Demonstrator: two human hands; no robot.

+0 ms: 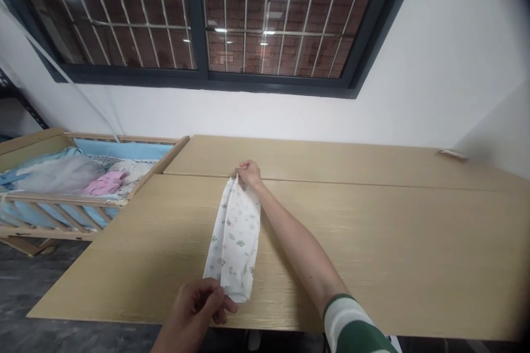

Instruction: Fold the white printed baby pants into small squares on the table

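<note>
Stretching the small white cotton cloth (234, 237), printed with pale leaves and flowers, along its length looks like the step in hand. It lies in the middle of the frame on the pale wood-grain desk (372, 231). Its far end is bunched in the closed right hand (248, 172), which sits just before the seam between the two desk panels. Its near end is pinched between the thumb and fingers of the left hand (197, 309) at the lower centre, close to the desk's front edge.

To do this well, I would pull evenly from both ends, low against the desk so the fabric lies flat instead of lifting. The far end is gathered narrow while the near end spreads wide, so opening that far grip sideways would likely even out the width. The soft fabric may skew if one hand tugs harder.

At the left of the frame, beside the desk, stands a light wooden cot with blue lining (62, 198).
</note>
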